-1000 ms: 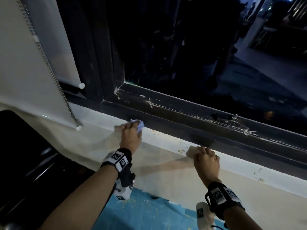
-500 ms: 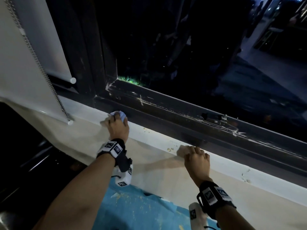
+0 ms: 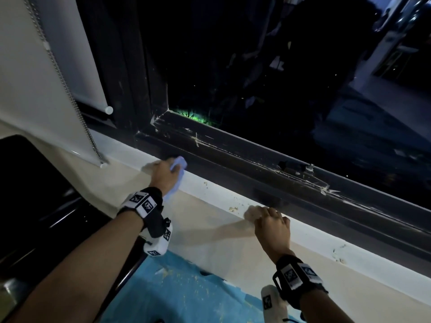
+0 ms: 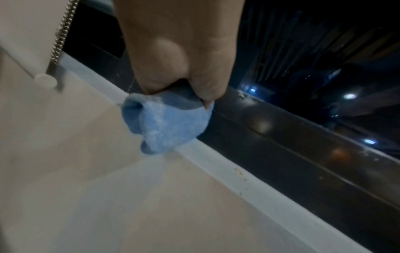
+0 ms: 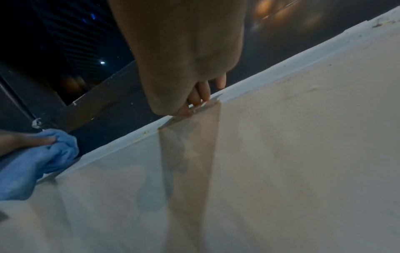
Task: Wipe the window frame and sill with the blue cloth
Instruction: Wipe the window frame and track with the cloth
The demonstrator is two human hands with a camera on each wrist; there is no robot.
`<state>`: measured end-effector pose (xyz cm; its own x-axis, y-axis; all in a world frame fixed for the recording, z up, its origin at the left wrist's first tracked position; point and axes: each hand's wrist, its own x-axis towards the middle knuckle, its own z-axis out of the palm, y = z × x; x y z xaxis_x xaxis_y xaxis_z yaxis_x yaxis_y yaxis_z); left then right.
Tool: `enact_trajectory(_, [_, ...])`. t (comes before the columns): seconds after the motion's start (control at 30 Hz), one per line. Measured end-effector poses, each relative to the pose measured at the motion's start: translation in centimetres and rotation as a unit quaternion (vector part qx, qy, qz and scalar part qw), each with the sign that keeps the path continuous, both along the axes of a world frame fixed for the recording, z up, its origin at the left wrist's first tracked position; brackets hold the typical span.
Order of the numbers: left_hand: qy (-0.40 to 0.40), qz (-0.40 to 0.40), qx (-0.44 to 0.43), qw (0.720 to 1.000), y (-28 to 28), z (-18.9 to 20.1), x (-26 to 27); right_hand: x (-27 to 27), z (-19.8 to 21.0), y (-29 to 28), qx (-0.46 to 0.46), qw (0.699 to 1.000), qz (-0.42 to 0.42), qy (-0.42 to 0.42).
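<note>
The blue cloth [image 3: 179, 164] is bunched in my left hand [image 3: 166, 174], which grips it and presses it on the white sill [image 3: 210, 188]. It sits where the sill meets the dark window frame [image 3: 233, 163], near the frame's left corner. In the left wrist view the cloth [image 4: 168, 123] bulges out below my left hand [image 4: 179, 51]. My right hand [image 3: 271, 223] is farther right, its curled fingers hooked over the sill's edge. The right wrist view shows the fingertips [image 5: 200, 95] on the sill, with the cloth [image 5: 32, 167] at the far left.
A roller blind with a bead chain [image 3: 70, 94] hangs at the left, above a black piece of furniture [image 3: 35, 194]. Crumbs [image 3: 233, 208] lie on the sill between my hands. A small fitting [image 3: 309, 169] sticks up from the frame. A blue sheet [image 3: 186, 294] covers the floor.
My left hand slid the cloth left along the sill toward the frame corner, then a little back to the right. My right hand has stayed in place on the sill.
</note>
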<state>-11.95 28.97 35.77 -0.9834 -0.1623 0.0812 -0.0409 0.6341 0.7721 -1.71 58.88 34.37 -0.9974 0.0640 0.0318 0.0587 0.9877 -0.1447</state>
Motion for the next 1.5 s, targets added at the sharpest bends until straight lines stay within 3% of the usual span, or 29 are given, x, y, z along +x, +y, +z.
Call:
enact_trajectory(0.1, [0.012, 0.077, -0.074, 0.994, 1.4, -1.9, -0.5, 0.1, 0.1, 0.7, -0.010, 1.000, 0.019, 0.003])
enact_trajectory(0.27, [0.034, 0.096, -0.109, 0.989, 7.9, -3.3, 1.5, 0.5, 0.9, 2.4, -0.062, 0.996, 0.061, 0.005])
enact_trajectory(0.43, [0.098, -0.030, -0.120, 0.987, 12.5, -4.0, 5.0, 1.4, 0.3, 5.2, -0.094, 0.991, 0.077, 0.063])
enact_trajectory(0.5, [0.110, -0.103, -0.058, 0.987, 12.0, -3.2, 5.1, 1.9, 0.1, 6.7, -0.087, 0.991, 0.063, 0.083])
enact_trajectory(0.57, [0.073, -0.144, 0.021, 0.987, 10.4, -1.8, 4.6, 2.2, 0.0, 8.1, -0.073, 0.993, 0.038, 0.089])
enact_trajectory(0.67, [0.046, -0.044, 0.060, 0.996, 7.2, -1.4, 3.1, 2.7, -0.2, 9.8, -0.050, 0.995, 0.004, 0.087])
enact_trajectory(0.77, [0.069, 0.072, -0.042, 0.994, 6.0, -3.2, 1.9, 3.5, -0.9, 11.0, -0.027, 0.995, -0.030, 0.088])
enact_trajectory(0.97, [0.068, 0.086, -0.069, 0.992, 13.7, -4.5, 3.6, 5.0, -2.0, 11.9, 0.010, 0.995, -0.016, 0.098])
enact_trajectory(1.07, [0.084, 0.036, -0.073, 0.993, 18.2, -4.5, 6.2, 5.0, -1.9, 11.9, -0.003, 0.995, -0.020, 0.097])
enact_trajectory(1.17, [0.117, -0.069, -0.061, 0.989, 20.3, -4.2, 8.0, 5.1, -1.8, 11.6, -0.026, 0.995, -0.039, 0.092])
enact_trajectory(1.3, [0.075, -0.191, 0.080, 0.975, 18.7, -1.6, 8.1, 5.5, -2.0, 11.8, -0.026, 0.995, -0.031, 0.087])
enact_trajectory(1.4, [0.081, -0.092, 0.116, 0.986, 15.5, -1.8, 6.6, 5.5, -2.1, 12.2, -0.028, 0.996, -0.039, 0.070])
enact_trajectory(1.5, [0.101, 0.046, -0.032, 0.993, 13.5, -4.1, 4.8, 5.4, -2.2, 12.3, -0.028, 0.997, -0.042, 0.061])
